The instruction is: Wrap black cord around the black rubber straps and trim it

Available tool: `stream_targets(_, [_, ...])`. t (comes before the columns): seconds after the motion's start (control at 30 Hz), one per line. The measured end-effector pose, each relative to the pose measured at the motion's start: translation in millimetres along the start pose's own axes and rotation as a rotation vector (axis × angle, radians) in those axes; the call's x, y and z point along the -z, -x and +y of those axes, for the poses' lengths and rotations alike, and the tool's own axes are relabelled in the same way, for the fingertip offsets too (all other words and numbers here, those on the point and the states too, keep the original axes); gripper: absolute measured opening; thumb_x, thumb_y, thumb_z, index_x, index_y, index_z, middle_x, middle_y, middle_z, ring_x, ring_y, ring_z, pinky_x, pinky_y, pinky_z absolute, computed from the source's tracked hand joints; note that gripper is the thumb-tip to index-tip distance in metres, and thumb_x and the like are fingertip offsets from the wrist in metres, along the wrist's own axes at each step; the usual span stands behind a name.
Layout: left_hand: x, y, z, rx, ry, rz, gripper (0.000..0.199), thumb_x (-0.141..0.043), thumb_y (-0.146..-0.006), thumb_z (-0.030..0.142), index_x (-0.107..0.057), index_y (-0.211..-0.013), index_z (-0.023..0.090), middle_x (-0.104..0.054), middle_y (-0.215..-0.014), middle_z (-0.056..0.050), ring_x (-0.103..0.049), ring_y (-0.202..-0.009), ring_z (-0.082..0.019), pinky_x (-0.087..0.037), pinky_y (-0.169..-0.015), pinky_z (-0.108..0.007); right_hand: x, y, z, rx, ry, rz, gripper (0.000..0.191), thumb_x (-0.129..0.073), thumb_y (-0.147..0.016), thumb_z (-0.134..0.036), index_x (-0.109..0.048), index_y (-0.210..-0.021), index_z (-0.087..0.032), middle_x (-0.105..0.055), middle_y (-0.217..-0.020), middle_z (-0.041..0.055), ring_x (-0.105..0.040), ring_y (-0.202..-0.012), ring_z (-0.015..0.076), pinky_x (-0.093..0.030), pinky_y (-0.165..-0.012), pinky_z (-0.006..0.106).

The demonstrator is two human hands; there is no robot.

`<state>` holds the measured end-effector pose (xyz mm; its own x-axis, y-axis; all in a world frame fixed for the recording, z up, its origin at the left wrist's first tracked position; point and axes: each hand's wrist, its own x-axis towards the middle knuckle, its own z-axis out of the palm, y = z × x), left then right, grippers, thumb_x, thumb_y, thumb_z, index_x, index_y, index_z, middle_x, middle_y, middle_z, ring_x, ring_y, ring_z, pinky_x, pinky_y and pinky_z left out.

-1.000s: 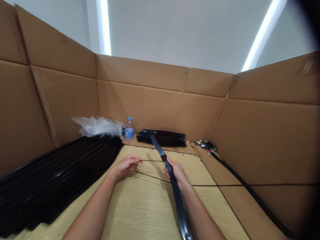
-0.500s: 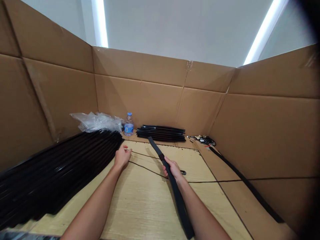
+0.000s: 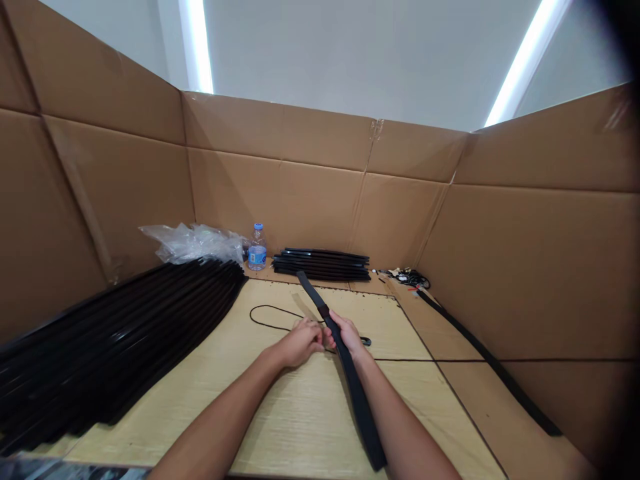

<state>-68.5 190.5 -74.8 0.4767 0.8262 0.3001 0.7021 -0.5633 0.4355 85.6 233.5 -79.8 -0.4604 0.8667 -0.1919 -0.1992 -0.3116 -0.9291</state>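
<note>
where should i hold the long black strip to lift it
Take the long black strip around its middle, just nearer you than the dark band, coming from above, as the right hand does. It looks narrow enough for one hand to wrap across, and that spot lies well away from both ends, so it should balance better than an end grip.

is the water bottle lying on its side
No, the plastic water bottle stands upright beside the crumpled clear plastic sheet.

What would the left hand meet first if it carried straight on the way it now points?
Probably the right hand, gripping a long black strip just past the left hand's fingertips, though depth is unclear.
</note>
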Motion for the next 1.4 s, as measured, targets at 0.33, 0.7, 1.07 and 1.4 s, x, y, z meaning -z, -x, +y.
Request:
stream_targets(0.33, [80.7,38.3,-68.1,0.937,-0.602,0.53,0.031,-0.036,-0.095,0.029,-0.061,-0.1,0.011,-0.054,-0.107,-0.018,-0.044,-0.1,-0.033,-0.032,-0.078,-0.041,1.6,2.1,-3.7,0.03,0.004,0.037,0.049,-0.062,-0.068,-0.06,-0.049,-0.071,-0.013,-0.052,-0.049,-0.0037,-0.043,-0.034,0.0043,-0.032,-0.033,0.016])
stream_targets(0.7, [-3.5,-1.7,10.5,0.058,-0.096,0.037,0.014,-0.057,-0.085,0.032,-0.061,-0.088,0.019,-0.057,-0.101,-0.007,-0.046,-0.1,-0.024,-0.033,-0.088,-0.038,1.0,1.2,-3.6,0.008,0.001,-0.007,0.048,-0.059,-0.071,-0.06,-0.049,-0.066,-0.013,-0.05,-0.046,-0.0025,-0.043,-0.034,0.004,-0.032,-0.035,0.016])
stream_targets(1.07, [75.0,31.9,-62.9,0.852,-0.651,0.41,0.027,-0.038,-0.09,0.018,-0.06,-0.103,0.008,-0.052,-0.11,-0.021,-0.043,-0.1,-0.034,-0.031,-0.078,-0.041,1.2,4.5,-7.2,0.016,-0.006,0.041,0.042,-0.059,-0.074,-0.054,-0.049,-0.075,-0.013,-0.053,-0.052,-0.0033,-0.044,-0.035,0.0037,-0.032,-0.035,0.016])
stream_targets(1.4, [15.1,-0.2,-3.3,0.067,-0.109,0.071,0.015,-0.057,-0.086,0.033,-0.062,-0.089,0.019,-0.058,-0.101,-0.008,-0.048,-0.098,-0.024,-0.034,-0.088,-0.036,1.6,-2.0,-3.7,0.004,-0.018,0.029,0.044,-0.057,-0.076,-0.055,-0.051,-0.068,-0.012,-0.053,-0.049,-0.0019,-0.044,-0.035,0.0038,-0.033,-0.035,0.016])
